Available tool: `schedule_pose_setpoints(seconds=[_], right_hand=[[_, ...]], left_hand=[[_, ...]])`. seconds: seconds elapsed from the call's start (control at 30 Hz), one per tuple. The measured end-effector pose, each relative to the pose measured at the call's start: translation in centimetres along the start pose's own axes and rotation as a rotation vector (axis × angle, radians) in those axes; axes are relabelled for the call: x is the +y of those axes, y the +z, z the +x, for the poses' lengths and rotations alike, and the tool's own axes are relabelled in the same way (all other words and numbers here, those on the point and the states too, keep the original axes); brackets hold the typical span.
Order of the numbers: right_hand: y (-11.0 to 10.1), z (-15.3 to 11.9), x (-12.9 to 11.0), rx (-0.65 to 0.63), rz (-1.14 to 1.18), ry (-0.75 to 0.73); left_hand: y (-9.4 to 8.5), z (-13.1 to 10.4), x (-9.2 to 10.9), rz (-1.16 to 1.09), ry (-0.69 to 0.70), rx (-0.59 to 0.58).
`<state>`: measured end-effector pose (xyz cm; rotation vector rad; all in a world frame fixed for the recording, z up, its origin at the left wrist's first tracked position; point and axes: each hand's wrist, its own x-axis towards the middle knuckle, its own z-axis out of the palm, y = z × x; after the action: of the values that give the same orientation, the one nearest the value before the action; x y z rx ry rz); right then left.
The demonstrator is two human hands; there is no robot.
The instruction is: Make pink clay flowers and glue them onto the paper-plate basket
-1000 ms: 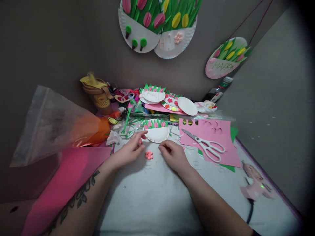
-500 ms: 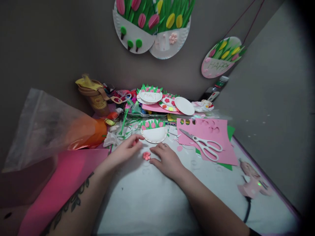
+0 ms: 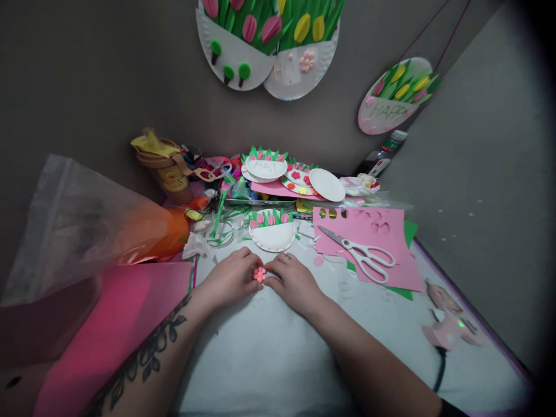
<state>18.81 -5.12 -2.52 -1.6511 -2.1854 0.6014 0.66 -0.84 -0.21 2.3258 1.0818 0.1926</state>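
Table (image 3: 269, 359): pale surface, crowded along its far side; a sweeping reach there would likely scatter scraps. Plastic bag (image 3: 78, 226): lies at left with orange contents; a swung left elbow could push it. Pink sheet (image 3: 403, 278): at right, carrying scissors (image 3: 351, 247) whose tip points toward the paper plate (image 3: 273, 237); a careless reach could meet it. Corded pink tool (image 3: 447, 333): green light lit, presumably powered; the right forearm could catch its cord. Left hand (image 3: 232, 275): curled, thumb and fingertips about the left side of the pink flower (image 3: 259, 274); gripping or merely steadying, cannot tell. Right hand (image 3: 295, 281): thumb and forefinger parted at the flower's right edge, no grip evident; contact unconfirmed. Plate: stands just beyond both hands; a forward slip of the knuckles could shift it. Flower: between the two hands; uneven finger pressure could flatten or separate its rounded petals
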Motion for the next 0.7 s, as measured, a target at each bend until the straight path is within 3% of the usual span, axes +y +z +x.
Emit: schedule_pose_setpoints(seconds=[0.43, 0.7], right_hand=[[0.2, 0.0, 0.2, 0.054, 0.079, 0.001], [0.1, -0.3, 0.5, 0.044, 0.049, -0.034]], left_hand=[[0.0, 0.0, -0.2, -0.050, 0.012, -0.016], [-0.4, -0.2, -1.4, -0.095, -0.018, -0.002]])
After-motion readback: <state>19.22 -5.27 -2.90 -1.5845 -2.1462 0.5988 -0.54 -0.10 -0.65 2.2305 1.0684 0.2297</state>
